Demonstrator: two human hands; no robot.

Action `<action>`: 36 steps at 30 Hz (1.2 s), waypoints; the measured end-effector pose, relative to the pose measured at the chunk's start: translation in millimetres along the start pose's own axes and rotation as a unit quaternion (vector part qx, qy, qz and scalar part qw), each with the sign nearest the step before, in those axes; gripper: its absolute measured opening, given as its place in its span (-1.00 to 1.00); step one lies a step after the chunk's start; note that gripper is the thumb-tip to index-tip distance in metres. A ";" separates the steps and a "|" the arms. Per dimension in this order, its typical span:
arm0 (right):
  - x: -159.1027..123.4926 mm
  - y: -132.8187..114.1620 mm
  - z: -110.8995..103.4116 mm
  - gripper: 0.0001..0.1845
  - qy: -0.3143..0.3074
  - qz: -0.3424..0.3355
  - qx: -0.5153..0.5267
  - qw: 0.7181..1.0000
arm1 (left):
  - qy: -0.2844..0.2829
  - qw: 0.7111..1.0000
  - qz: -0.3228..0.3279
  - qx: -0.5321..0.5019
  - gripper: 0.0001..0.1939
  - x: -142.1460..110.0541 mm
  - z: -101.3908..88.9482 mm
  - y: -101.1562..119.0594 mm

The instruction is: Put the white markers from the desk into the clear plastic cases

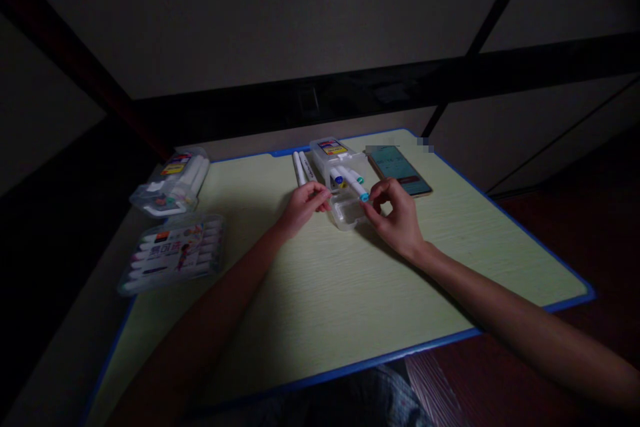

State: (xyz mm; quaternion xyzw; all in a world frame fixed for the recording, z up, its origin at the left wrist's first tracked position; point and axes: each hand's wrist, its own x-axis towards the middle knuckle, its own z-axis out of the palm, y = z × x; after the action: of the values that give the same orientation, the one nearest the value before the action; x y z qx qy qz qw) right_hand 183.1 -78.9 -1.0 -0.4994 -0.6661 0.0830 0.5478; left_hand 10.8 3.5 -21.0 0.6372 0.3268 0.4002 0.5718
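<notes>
An opened clear plastic marker case point(327, 152) lies on the table, its flap point(345, 217) folded down toward me. Several markers stick out of its mouth, with blue and green ends showing. My right hand point(397, 220) pinches the teal end of a white marker point(354, 185) that slants out of the case. At the flap's left edge, my left hand point(303, 208) is closed, with thumb and curled fingers against the plastic. Its fingertips are partly hidden. Just beyond that hand, two white markers point(299, 167) lie side by side, left of the case.
A phone point(400, 171) with a lit screen lies right of the case. At the table's left edge are another clear marker case point(175, 180) and a flat pack of markers point(173, 253). The pale table point(360, 307) has a blue rim; a wall stands behind it.
</notes>
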 end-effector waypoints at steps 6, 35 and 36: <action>0.1 0.6 0.0 -0.87 -0.003 0.006 -0.013 1.000 | 0.000 1.000 0.001 -0.005 -0.85 -1.5 0.1 2.0; 1.4 5.3 0.1 -0.59 -0.057 -0.006 -0.020 0.998 | -0.007 1.000 0.012 -0.012 -0.88 -0.7 -0.4 0.1; 1.8 6.0 -0.1 -0.55 -0.055 0.001 -0.013 0.998 | -0.007 1.000 0.012 -0.013 -0.88 -0.8 -0.4 0.2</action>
State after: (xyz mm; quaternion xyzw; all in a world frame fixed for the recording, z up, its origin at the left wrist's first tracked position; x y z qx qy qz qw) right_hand 186.8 -74.6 -3.7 -0.5018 -0.6961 0.1021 0.5032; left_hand 10.1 2.9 -20.9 0.6366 0.3098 0.4067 0.5773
